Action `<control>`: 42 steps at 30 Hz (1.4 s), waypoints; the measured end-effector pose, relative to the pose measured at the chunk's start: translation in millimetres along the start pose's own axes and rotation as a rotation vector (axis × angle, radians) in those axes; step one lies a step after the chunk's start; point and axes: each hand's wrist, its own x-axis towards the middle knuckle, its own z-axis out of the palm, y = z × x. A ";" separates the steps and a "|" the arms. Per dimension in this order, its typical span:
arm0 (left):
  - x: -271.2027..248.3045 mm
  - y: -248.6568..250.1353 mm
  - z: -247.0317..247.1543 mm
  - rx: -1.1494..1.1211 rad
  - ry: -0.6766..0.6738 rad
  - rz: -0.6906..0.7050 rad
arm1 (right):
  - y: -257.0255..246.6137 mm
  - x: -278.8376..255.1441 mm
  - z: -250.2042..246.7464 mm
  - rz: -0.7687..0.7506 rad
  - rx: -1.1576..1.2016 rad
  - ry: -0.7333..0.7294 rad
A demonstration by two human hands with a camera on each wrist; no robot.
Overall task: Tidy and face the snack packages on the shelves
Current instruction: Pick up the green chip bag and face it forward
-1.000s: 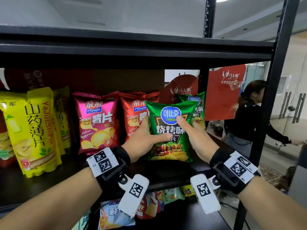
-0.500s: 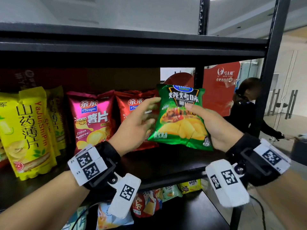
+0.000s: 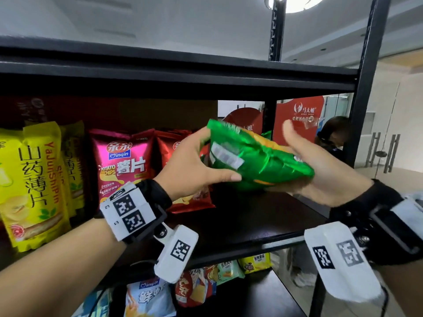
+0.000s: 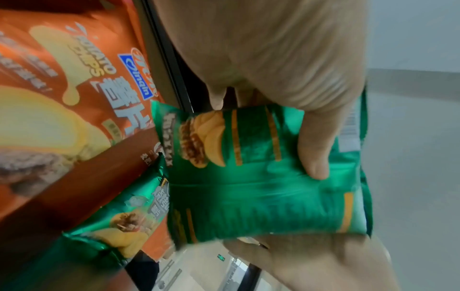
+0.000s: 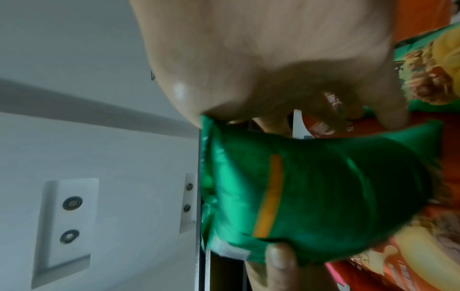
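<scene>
head high, wrists close below

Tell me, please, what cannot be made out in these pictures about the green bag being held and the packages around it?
- Green bag, head view: its printed front is turned away; only the back and a blurred white label show.
- Red bag, head view: the left hand covers most of its front.
- Second green bag, left wrist view: motion blur makes its text unreadable.
- Right hand, head view: the held bag hides its fingers.
- Lower-shelf packets, head view: too small to read.
</scene>
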 end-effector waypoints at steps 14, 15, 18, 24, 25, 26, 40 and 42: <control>4.7 -5.2 28.5 -0.275 0.192 -0.353 | 47.0 30.7 28.5 -0.378 0.097 0.153; 4.1 -5.0 27.7 -0.248 0.209 -0.371 | 46.6 32.6 30.1 -0.372 0.098 0.162; -0.4 -5.4 21.3 -0.186 0.191 -0.411 | 47.2 37.1 30.3 -0.342 0.128 0.176; -9.9 -1.3 12.1 -0.068 0.106 -0.430 | 44.6 38.1 23.1 -0.191 0.146 0.217; -10.9 0.8 11.0 -0.062 0.093 -0.439 | 45.0 38.7 21.2 -0.182 0.119 0.221; -11.8 3.6 10.5 -0.058 0.081 -0.451 | 45.1 38.6 20.9 -0.176 0.088 0.224; -15.5 -7.9 26.4 0.054 0.190 0.001 | 60.6 39.4 24.0 0.022 0.117 0.469; -15.5 -8.7 27.6 0.165 0.164 0.081 | 59.6 33.7 22.0 0.171 0.249 0.288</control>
